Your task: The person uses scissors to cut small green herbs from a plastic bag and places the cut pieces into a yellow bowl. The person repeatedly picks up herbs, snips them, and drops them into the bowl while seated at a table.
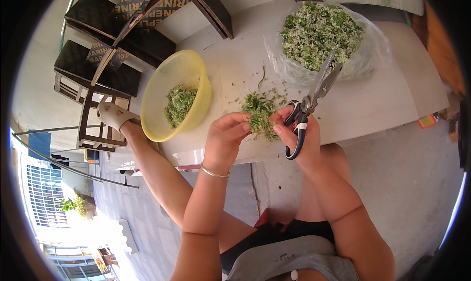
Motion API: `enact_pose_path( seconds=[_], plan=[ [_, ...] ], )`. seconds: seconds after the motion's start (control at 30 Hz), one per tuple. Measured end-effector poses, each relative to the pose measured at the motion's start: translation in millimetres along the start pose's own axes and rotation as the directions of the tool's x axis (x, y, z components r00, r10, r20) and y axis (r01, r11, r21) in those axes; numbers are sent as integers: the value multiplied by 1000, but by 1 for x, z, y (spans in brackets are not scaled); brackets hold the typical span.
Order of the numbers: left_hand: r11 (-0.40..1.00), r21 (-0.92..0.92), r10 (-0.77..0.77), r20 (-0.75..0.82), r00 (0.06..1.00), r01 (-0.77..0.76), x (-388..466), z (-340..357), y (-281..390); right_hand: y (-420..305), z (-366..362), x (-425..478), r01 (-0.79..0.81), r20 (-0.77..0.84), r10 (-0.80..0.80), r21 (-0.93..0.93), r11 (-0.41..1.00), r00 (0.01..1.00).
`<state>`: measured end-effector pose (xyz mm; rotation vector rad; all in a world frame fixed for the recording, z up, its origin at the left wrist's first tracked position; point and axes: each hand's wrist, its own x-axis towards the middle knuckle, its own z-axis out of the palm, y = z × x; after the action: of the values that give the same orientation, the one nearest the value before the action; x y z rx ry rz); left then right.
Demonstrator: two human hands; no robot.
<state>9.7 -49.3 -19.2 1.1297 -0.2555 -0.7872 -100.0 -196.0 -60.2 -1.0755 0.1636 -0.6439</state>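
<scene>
My left hand, with a bangle at the wrist, pinches green stems of small white flower clusters. Opposite it, my right hand touches the same clusters with thumb and finger. Kitchen scissors with black and white handles hang on my right hand, their blades apart and pointing away from me. Just beyond my hands a small heap of green sprigs lies on the pale table among loose bits. To the left, a yellow plastic basin holds more flower clusters.
A clear plastic bag full of white-flowered sprigs stands at the table's far right. Dark plywood stools or boxes and a wooden chair are on the left. My shod foot rests beside the basin.
</scene>
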Motion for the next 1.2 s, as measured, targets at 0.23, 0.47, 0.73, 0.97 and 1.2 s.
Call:
enact_pose_path(
  seconds=[0.23,0.47,0.73,0.97,1.2],
  plan=[
    [995,92,-23,-10,1000,24,-1,3,-12,5,0,-1,-100,12,100,10,995,995],
    [968,-151,-181,121,976,198,0,-3,-18,0,0,2,-147,-13,148,28,989,989],
    [945,-193,-238,148,960,264,3,-8,-28,4,-1,2,-124,-21,125,38,992,992],
    [906,379,296,-243,924,-190,4,1,-11,3,-12,8,22,-128,-20,14,1000,992],
    [476,872,439,-124,890,-113,24,-14,2,-3,-20,12,77,-208,-77,-9,997,975]
  ],
)
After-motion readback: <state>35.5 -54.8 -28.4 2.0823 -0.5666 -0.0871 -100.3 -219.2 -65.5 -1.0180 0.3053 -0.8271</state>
